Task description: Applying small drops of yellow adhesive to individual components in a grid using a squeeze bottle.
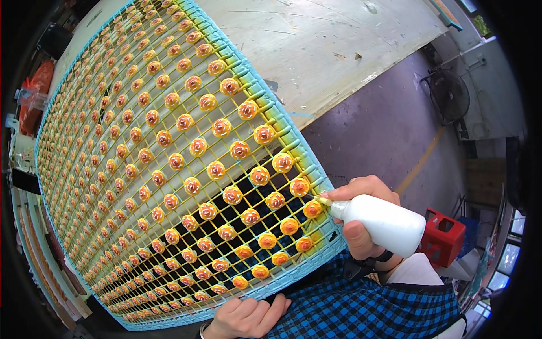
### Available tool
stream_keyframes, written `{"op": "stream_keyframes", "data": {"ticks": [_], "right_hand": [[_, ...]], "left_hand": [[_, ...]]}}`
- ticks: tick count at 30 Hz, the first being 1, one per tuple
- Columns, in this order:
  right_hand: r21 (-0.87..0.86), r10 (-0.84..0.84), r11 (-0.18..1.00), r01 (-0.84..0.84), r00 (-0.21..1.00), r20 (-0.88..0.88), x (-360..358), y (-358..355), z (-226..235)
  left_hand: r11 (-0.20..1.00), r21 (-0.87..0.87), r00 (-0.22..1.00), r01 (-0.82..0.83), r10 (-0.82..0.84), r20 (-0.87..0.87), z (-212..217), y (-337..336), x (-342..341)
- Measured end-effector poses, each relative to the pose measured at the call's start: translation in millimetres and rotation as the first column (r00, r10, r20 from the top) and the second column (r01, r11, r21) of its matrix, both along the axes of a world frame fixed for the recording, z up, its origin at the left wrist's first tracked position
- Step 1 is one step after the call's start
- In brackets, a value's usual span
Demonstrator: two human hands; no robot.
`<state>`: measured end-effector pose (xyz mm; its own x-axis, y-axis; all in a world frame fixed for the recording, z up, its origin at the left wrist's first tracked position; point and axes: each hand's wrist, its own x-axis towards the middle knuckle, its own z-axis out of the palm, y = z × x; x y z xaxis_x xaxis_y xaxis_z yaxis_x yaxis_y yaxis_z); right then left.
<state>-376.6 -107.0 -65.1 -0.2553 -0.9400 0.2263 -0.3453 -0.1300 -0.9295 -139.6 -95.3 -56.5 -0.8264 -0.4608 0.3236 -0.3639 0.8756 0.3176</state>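
Observation:
A large lattice panel with a blue woven rim and yellow bars fills the left and middle. Rows of orange-yellow rosettes sit on its crossings. Most bear white markings; several at the lower right corner are plain orange. My right hand is closed round a white squeeze bottle, lying nearly sideways. Its narrow nozzle points left, close to a rosette by the right rim; I cannot tell whether they touch. At the near rim my left hand is curled against the panel's edge, its fingertips hidden.
The panel lies partly on a pale, scuffed worktable and overhangs its near edge. A red crate stands at the right. Farther back are a black fan and floor with a yellow line. Red plastic lies at far left.

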Motion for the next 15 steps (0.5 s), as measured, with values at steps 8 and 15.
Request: {"op": "stream_keyframes", "data": {"ticks": [8, 15], "right_hand": [[-0.012, 0.0, 1.0, 0.0, 1.0, -0.016, -1.1, 0.2, 0.3], [-0.025, -0.02, 0.999, 0.02, 1.0, -0.013, -0.3, 0.0, -0.3]], "left_hand": [[1.0, 0.017, 1.0, 0.008, -0.008, -0.004, 0.7, -0.6, -0.2], [1.0, 0.023, 1.0, 0.008, -0.008, -0.008, 0.7, -1.2, -0.3]]}}
